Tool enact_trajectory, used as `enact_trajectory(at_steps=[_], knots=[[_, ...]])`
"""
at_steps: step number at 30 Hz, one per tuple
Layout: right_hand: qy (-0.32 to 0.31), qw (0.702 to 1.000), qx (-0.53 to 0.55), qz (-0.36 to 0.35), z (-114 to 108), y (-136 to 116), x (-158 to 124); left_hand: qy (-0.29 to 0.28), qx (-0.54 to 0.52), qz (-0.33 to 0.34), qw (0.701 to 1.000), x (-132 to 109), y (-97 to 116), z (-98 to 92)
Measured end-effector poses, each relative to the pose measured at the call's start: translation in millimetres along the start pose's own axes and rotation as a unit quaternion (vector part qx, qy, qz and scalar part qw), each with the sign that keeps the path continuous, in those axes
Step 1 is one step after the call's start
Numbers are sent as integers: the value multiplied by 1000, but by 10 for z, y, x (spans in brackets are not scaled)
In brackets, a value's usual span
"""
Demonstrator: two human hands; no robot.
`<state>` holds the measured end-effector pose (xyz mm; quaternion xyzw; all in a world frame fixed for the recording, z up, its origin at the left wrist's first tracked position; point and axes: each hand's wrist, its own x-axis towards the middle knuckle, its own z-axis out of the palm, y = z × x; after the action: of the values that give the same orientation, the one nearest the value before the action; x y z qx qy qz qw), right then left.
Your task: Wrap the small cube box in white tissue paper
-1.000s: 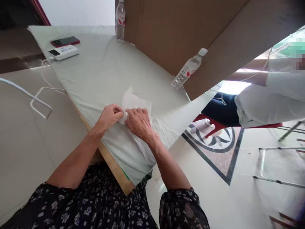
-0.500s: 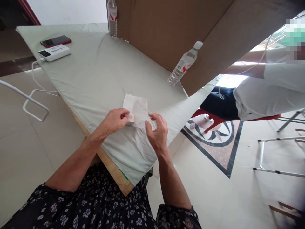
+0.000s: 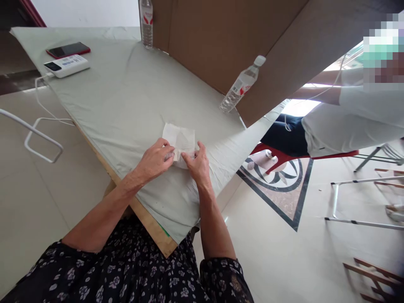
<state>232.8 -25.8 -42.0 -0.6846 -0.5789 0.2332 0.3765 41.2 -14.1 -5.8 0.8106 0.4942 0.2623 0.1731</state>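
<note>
A thin white tissue [image 3: 179, 134] lies partly unfolded near the table's front corner, its lower part creased and slightly raised between my hands. My left hand [image 3: 157, 158] is closed at the tissue's lower left, with the fingers pressed together on its edge. My right hand [image 3: 197, 163] grips the lower right side, its thumb on the creased part and its fingers curled at the edge. Anything folded inside the tissue is hidden from me.
A pale cloth covers the table [image 3: 104, 109]. A water bottle [image 3: 241, 86] leans by the cardboard panel [image 3: 214, 46]; another bottle [image 3: 147, 25] stands farther back. A phone [image 3: 68, 49] and white power bank [image 3: 67, 66] with a cable lie far left. A seated person [image 3: 360, 113] is at right.
My right hand has moved left and closed in on the tissue's lower right edge. My left hand has shifted slightly right, and the tissue's lower part is now more bunched.
</note>
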Motion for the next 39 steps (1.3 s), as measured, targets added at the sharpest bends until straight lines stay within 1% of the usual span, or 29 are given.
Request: enact_trajectory(at_steps=[3,7,12,16,18,21,26,28,31,32,34,37,38,39], knots=[[7,1000,16,-22,57,-35,-12,-33,17,-4,999,32,37,-27],[16,998,56,-25,60,-154,-27,-69,34,-18,997,76,78,-46],[-6,990,139,7,113,-272,-5,-84,16,-12,996,109,66,-44],[-8,993,118,19,127,-363,-18,-82,-29,-9,996,117,3,-21],[-23,994,104,17,97,-422,-36,-75,-51,-8,996,115,-33,7],[-73,991,108,16,33,-502,-59,-57,-89,-3,994,94,-72,59],[-166,979,108,-37,-55,-532,-39,-14,-163,-17,986,17,-115,102],[-188,977,82,-60,-79,-523,-6,7,-193,-41,980,-10,-131,96],[-203,975,36,-85,-97,-522,65,53,-208,-107,971,-27,-126,85],[-209,974,28,-86,-96,-527,92,64,-201,-122,970,-26,-112,89],[-228,970,31,-75,-87,-541,152,68,-179,-130,973,-17,-69,111],[-265,960,84,-45,-77,-542,241,57,-158,-131,977,0,0,171],[-267,957,108,-38,-82,-528,267,56,-155,-134,977,2,13,190],[-257,957,132,-33,-93,-504,290,55,-155,-137,977,2,20,205]])
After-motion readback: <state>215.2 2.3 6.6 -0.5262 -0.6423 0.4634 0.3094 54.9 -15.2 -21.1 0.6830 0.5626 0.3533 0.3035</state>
